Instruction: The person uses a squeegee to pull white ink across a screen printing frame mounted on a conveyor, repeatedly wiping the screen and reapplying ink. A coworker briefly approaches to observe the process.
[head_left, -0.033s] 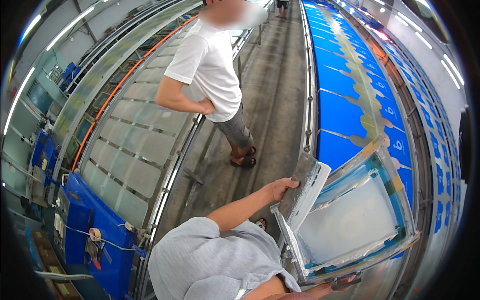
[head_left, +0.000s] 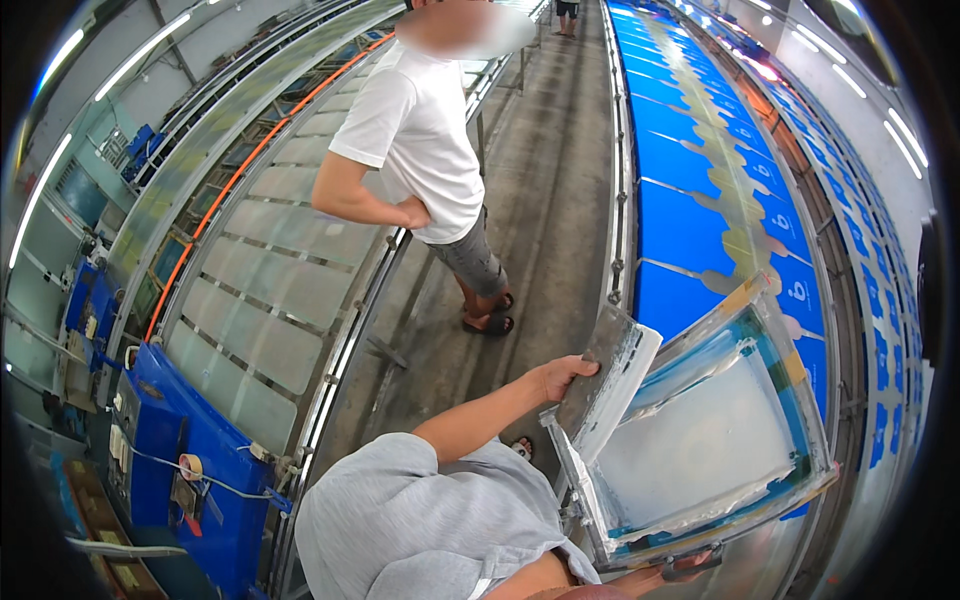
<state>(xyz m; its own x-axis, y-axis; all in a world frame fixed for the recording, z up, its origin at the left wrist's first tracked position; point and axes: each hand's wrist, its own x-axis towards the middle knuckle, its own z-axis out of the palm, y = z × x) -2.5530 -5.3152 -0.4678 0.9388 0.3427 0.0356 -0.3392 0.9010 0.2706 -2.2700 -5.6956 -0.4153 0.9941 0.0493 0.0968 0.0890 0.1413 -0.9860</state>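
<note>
My left hand (head_left: 568,378) is closed round the edge of a squeegee (head_left: 618,385), a flat grey board smeared with white ink. The squeegee stands tilted over the left side of a screen printing frame (head_left: 806,440). White ink coats the frame's mesh, and blue-green borders run along its inside edges. At the frame's near side, my right hand (head_left: 645,580) is partly hidden under the rim. Its fingers are wrapped at a dark handle (head_left: 692,566) on that side. Blue fabric pieces (head_left: 680,230) lie in a row on the long table beyond the frame.
A person in a white shirt (head_left: 425,140) stands in the aisle, hand on hip. Left of the aisle runs a long table (head_left: 262,275) with pale panels. A blue machine carriage (head_left: 225,520) sits at its near end, holding a tape roll (head_left: 190,464). Metal rails (head_left: 617,180) edge the tables.
</note>
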